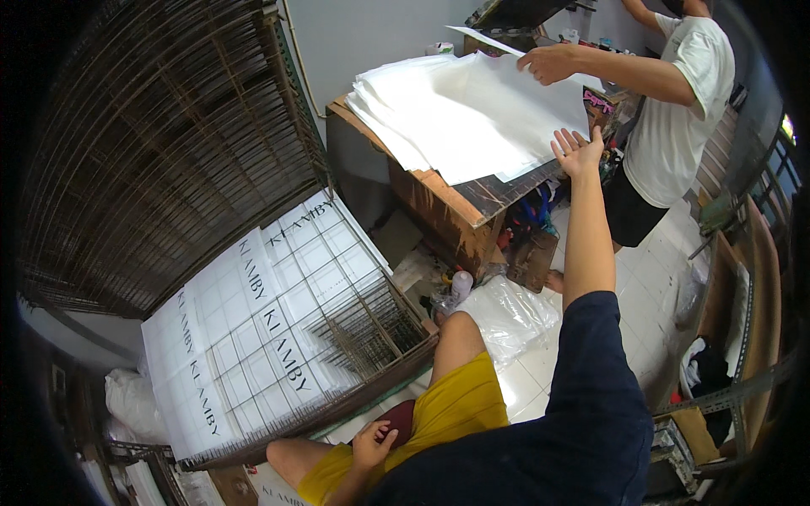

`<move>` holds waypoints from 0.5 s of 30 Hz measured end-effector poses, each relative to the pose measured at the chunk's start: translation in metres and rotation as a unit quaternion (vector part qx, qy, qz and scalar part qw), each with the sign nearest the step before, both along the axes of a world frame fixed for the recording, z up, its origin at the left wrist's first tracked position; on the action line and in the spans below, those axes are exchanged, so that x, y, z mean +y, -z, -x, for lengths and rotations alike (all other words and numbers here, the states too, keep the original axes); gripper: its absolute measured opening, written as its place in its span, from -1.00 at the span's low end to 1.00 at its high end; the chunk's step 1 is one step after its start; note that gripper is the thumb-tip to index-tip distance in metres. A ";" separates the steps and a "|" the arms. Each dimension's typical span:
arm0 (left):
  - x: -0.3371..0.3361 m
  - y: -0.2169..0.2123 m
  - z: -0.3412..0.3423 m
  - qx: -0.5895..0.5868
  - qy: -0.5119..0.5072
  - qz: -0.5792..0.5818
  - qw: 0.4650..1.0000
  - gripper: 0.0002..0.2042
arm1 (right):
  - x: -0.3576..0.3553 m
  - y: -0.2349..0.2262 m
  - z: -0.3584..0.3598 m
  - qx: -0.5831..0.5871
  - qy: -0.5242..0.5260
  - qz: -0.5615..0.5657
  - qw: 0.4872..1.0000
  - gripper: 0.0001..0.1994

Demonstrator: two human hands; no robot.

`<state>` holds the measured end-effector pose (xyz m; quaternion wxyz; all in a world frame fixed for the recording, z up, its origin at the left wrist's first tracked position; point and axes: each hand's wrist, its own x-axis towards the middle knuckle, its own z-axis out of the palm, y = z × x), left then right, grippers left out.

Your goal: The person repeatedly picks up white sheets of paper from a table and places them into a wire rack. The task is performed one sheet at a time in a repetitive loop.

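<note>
right hand: the person's right hand [578, 153] is stretched out to the front edge of the pile, palm turned up, fingers fanned apart with nothing in them; i cannot tell if the fingertips brush the paper.
left hand: the person's left hand [371, 444] is down in the lap, fingers curled, against a dark red thing [402, 422] over the yellow shorts [474, 392]; whether it grips that or only rests there, i cannot tell.
white sheets: the pile of white sheets [456, 118] lies loose and uneven on the worn wooden table [503, 196], its corners fanned out.
co-worker: a person in a white shirt [699, 105] stands at the table's far right, one hand [548, 64] over the pile's back corner, by a raised sheet [485, 40].
drying rack: to the left, printed sheets [224, 337] with black lettering lie in the wire rack [375, 329], under tilted-up wire shelves [169, 143].
floor: a clear plastic bag [510, 316] of something white sits on pale tiles [530, 371] near the table.
</note>
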<state>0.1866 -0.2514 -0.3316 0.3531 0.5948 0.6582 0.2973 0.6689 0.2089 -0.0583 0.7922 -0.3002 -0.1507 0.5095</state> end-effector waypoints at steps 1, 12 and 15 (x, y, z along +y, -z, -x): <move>0.001 -0.003 0.000 0.000 0.002 0.004 1.000 -0.70 | 0.003 -0.001 -0.001 0.021 0.001 -0.001 1.000 -0.15; 0.011 -0.026 -0.012 -0.011 0.034 -0.038 0.999 -0.71 | 0.040 0.032 -0.006 0.031 0.025 0.111 0.993 -0.50; 0.035 -0.048 -0.028 -0.013 0.092 -0.054 0.994 -0.71 | 0.027 0.058 -0.011 -0.092 -0.002 0.094 0.991 -0.57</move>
